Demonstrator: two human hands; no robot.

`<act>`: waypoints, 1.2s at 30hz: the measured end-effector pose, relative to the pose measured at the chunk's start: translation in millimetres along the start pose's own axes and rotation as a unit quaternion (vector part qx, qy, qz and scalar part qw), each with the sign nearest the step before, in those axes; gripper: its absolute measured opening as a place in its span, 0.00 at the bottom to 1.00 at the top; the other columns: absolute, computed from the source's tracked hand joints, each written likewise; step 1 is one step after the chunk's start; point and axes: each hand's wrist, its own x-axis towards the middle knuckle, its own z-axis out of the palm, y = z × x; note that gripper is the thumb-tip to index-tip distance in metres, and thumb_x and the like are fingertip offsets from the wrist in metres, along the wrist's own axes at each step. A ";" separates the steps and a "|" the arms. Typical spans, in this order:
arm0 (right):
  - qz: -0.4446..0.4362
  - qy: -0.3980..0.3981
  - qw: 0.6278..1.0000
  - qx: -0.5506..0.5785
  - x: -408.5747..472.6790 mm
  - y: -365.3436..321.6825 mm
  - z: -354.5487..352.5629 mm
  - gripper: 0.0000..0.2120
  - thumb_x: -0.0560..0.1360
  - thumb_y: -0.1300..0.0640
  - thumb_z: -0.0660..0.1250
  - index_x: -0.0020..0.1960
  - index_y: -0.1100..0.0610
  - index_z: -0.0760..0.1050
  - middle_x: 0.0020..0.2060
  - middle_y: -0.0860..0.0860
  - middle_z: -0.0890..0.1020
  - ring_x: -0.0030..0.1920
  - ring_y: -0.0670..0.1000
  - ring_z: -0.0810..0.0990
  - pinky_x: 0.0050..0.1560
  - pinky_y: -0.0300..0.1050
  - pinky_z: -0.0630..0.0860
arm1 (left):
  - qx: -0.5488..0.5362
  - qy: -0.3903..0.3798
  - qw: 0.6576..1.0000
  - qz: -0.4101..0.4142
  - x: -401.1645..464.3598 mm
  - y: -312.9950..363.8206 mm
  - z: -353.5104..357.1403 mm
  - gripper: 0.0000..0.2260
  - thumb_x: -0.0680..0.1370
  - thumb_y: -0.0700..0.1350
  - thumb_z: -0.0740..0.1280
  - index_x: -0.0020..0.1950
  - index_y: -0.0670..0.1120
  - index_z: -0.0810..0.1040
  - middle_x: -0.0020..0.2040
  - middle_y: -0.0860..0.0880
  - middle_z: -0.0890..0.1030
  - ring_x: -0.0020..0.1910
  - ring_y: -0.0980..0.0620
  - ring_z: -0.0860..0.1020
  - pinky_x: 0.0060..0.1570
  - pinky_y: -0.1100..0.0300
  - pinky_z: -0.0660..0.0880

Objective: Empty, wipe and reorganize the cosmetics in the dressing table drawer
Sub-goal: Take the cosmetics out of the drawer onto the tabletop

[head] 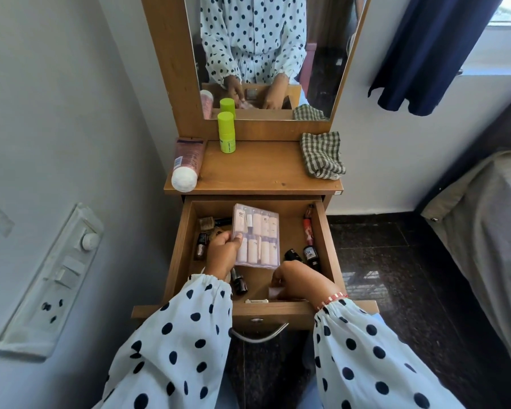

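Note:
The wooden drawer (326,246) of the dressing table stands pulled out below the tabletop. My left hand (222,252) grips the left edge of a clear plastic pack of small pale bottles (258,236) and holds it tilted above the drawer's middle. My right hand (298,280) reaches into the drawer's front right corner, fingers curled onto a small pale item (274,292) that is mostly hidden. Dark nail polish bottles (201,242) lie at the drawer's left, another dark bottle (239,280) near the front, and dark bottles (311,255) plus a red tube (308,228) along the right side.
On the tabletop (257,169) a pink tube (186,165) lies at the left, a green bottle (226,131) stands at the back, and a checked cloth (322,156) sits at the right. A mirror (322,54) rises behind. A bed (484,219) stands right, a switchboard (50,278) left.

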 end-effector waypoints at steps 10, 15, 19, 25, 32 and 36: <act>-0.063 0.159 0.971 0.166 -20.0 8.9 -12.0 0.15 0.68 0.55 0.74 0.54 0.56 0.80 0.45 0.48 0.83 0.44 0.46 0.80 0.46 0.35 0.76 | -0.074 0.016 0.997 0.017 -7.2 3.0 -1.5 0.12 0.79 0.42 0.60 0.61 0.43 0.75 0.57 0.43 0.79 0.52 0.47 0.79 0.50 0.53 0.76; -0.111 0.193 0.939 0.264 -44.3 6.5 -30.8 0.13 0.68 0.57 0.74 0.53 0.54 0.81 0.41 0.42 0.82 0.43 0.41 0.82 0.45 0.32 0.78 | -0.107 0.034 0.993 0.048 -15.0 7.5 -6.7 0.13 0.79 0.42 0.59 0.63 0.43 0.74 0.58 0.43 0.79 0.56 0.44 0.78 0.59 0.46 0.74; -0.124 0.221 0.874 0.414 -60.5 3.3 -53.1 0.14 0.69 0.59 0.73 0.54 0.50 0.79 0.39 0.43 0.84 0.41 0.39 0.82 0.39 0.31 0.77 | -0.164 0.027 0.984 0.067 -18.9 24.6 -9.0 0.13 0.80 0.39 0.58 0.63 0.43 0.74 0.58 0.42 0.79 0.56 0.44 0.78 0.59 0.45 0.74; -0.148 0.360 0.703 0.594 -54.3 -4.7 -95.0 0.08 0.70 0.60 0.71 0.48 0.53 0.77 0.38 0.47 0.83 0.40 0.45 0.81 0.37 0.36 0.79 | -0.183 0.030 0.979 0.084 -7.3 63.3 -3.1 0.17 0.79 0.37 0.58 0.66 0.48 0.70 0.59 0.45 0.78 0.55 0.46 0.79 0.53 0.49 0.77; -0.107 0.490 0.621 0.603 -17.2 -6.3 -121.8 0.12 0.73 0.63 0.68 0.55 0.55 0.71 0.40 0.50 0.79 0.41 0.48 0.80 0.41 0.43 0.80 | -0.147 0.043 0.985 0.085 20.1 82.5 7.0 0.19 0.80 0.38 0.58 0.69 0.50 0.66 0.64 0.46 0.75 0.57 0.45 0.78 0.56 0.48 0.76; -0.069 0.552 0.617 0.557 -0.7 -0.5 -127.6 0.13 0.75 0.61 0.66 0.58 0.53 0.72 0.43 0.49 0.79 0.45 0.52 0.80 0.46 0.48 0.79 | -0.137 0.032 0.987 0.072 33.8 83.5 9.9 0.18 0.80 0.38 0.58 0.69 0.49 0.68 0.63 0.45 0.77 0.55 0.45 0.79 0.56 0.47 0.76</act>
